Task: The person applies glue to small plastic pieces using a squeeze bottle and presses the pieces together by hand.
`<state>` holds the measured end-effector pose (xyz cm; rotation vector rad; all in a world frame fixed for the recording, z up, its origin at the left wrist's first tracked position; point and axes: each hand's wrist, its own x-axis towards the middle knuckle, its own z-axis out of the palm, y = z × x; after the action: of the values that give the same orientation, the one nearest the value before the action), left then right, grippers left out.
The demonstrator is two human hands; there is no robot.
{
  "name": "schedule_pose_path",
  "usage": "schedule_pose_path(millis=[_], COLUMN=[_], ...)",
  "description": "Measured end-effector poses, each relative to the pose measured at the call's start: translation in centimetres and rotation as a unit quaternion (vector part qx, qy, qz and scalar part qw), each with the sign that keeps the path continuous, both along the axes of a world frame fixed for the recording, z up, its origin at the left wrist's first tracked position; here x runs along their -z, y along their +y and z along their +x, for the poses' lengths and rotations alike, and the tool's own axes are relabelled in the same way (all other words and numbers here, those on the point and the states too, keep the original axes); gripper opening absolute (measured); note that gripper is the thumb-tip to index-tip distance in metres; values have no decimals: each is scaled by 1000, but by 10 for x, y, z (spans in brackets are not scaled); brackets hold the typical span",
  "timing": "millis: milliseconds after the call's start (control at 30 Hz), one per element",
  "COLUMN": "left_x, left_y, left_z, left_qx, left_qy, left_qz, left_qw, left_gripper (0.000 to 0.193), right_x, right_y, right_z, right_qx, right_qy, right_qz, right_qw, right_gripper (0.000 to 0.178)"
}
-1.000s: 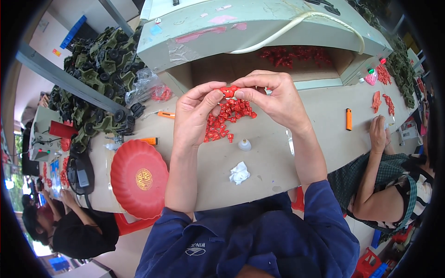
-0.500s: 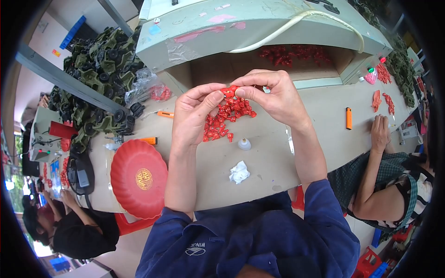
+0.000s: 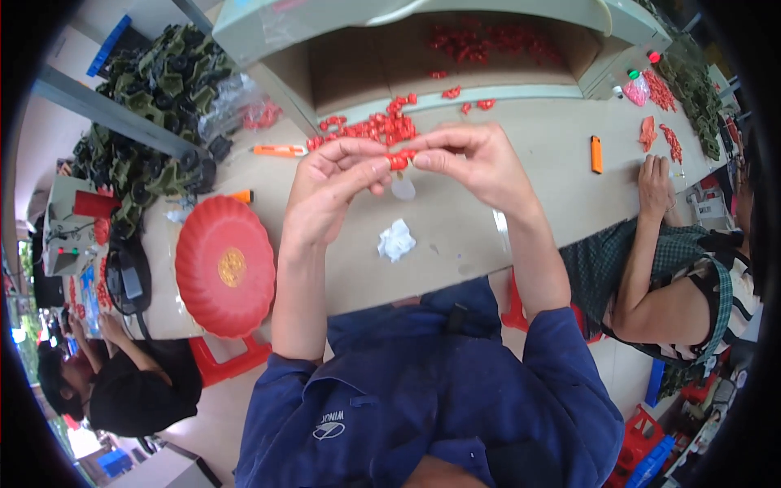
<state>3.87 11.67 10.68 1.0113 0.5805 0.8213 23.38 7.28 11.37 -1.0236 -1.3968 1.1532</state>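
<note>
Between the fingertips of both hands is a small glossy red plastic toy part (image 3: 399,161). My left hand (image 3: 338,183) pinches its left end with thumb and fingers. On the other side my right hand (image 3: 472,163) is closed on the same part; its exact shape is partly covered by the fingers. Just below the part, a small white bottle (image 3: 403,191) stands on the table, partly hidden by it. A crumpled white tissue (image 3: 396,241) lies nearer me. Beyond my hands spreads a loose pile of similar red parts (image 3: 378,128).
A grey shelf unit (image 3: 285,89) holds more red parts (image 3: 496,42). Left are a red scalloped tray (image 3: 195,276), an orange cutter (image 3: 279,150) and heaped green toy vehicles (image 3: 154,89). Another orange cutter (image 3: 596,154) lies right, near a co-worker's hand (image 3: 653,183).
The view has shifted, so the table things appear higher in it. Relative to the table, my hands are nearer me, now over the white bottle. Both keep hold of the red part.
</note>
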Motion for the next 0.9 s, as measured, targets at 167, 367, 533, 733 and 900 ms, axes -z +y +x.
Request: schedule_pose_path(millis=[167,367,533,733,900], left_x=[40,73,74,73,78], left_y=[-60,-92,-100,-104,-97], left_z=[-15,-16,-24,-32,-43], left_qx=[30,35,79,44,5], left_qy=[-19,-21,21,-10,-26], left_qz=[-143,-211,-211,-213,-220], left_qw=[989,977,974,976,975], left_gripper=[13,20,30,38,30], right_x=[43,81,89,92,96], right_y=[-61,-91,-97,-86,-48], right_z=[-17,-32,-35,-34,-28], right_qx=[29,46,15,133,210], right_qy=[-16,127,173,84,-109], right_qz=[-48,-150,-207,-120,-36], right_qw=[998,979,963,980,971], right_gripper=[12,12,13,12,37])
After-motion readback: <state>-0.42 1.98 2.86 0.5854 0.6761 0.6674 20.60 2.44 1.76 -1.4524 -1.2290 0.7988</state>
